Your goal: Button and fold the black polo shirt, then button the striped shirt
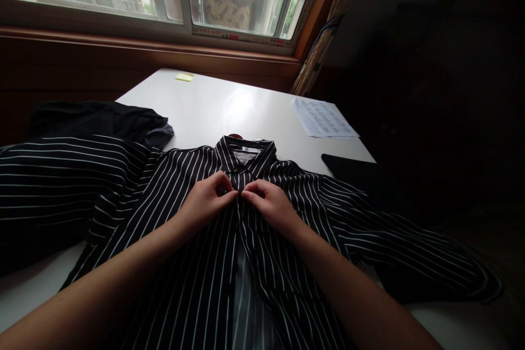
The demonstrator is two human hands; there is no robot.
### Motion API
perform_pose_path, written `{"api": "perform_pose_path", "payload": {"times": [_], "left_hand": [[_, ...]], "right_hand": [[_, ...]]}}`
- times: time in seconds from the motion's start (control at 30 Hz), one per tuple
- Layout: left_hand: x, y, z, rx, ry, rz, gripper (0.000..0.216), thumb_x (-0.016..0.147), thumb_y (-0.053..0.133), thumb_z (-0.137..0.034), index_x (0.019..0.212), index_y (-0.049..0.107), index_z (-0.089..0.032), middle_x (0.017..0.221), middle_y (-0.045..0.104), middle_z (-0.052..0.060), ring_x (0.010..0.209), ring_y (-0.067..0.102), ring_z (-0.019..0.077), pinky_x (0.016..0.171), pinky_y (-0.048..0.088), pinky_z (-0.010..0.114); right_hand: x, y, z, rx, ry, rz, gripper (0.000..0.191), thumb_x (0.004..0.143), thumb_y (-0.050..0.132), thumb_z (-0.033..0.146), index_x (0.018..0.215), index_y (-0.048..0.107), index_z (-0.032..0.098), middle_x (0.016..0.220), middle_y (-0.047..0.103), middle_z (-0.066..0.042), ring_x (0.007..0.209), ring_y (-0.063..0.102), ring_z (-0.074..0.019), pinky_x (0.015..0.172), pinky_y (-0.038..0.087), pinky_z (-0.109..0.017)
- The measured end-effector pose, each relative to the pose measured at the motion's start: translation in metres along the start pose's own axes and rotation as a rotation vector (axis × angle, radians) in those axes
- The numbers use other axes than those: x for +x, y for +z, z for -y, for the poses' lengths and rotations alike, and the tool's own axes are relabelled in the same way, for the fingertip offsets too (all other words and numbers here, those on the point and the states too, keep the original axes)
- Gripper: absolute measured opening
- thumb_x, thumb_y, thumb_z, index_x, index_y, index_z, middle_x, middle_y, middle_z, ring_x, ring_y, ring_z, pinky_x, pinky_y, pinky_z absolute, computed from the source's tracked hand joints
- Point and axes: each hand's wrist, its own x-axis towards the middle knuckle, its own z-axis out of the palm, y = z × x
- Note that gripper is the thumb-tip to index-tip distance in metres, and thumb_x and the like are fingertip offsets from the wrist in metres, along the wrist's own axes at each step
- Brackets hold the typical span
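Observation:
A black shirt with white stripes lies front up, its collar pointing away from me and its sleeves spread to both sides. Below the collar, my left hand pinches the left edge of the front opening. Close beside it, my right hand pinches the right edge, the two sets of fingertips almost meeting. Any button between the fingers is too small to make out. Lower down, the front gapes and shows the greyish inside of the shirt.
A white table lies under the shirt. Dark folded clothing is at the left, beyond the sleeve. Printed papers rest at the back right, near a black flat item. Yellow sticky notes lie near the window.

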Motion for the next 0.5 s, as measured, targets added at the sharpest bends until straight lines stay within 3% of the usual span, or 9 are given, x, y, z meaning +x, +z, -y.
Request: {"api": "perform_pose_path", "payload": {"times": [0.5], "left_hand": [[0.0001, 0.0001, 0.0022, 0.139, 0.059, -0.059, 0.005, 0.086, 0.061, -0.026, 0.086, 0.062, -0.021, 0.083, 0.065, 0.0, 0.074, 0.059, 0.0165, 0.069, 0.045, 0.028]], "right_hand": [[-0.0011, 0.0031, -0.0068, 0.041, -0.001, -0.069, 0.013, 0.093, 0.059, 0.029, 0.095, 0.069, 0.022, 0.092, 0.071, -0.003, 0.084, 0.065, -0.0179, 0.077, 0.051, -0.031]]}}
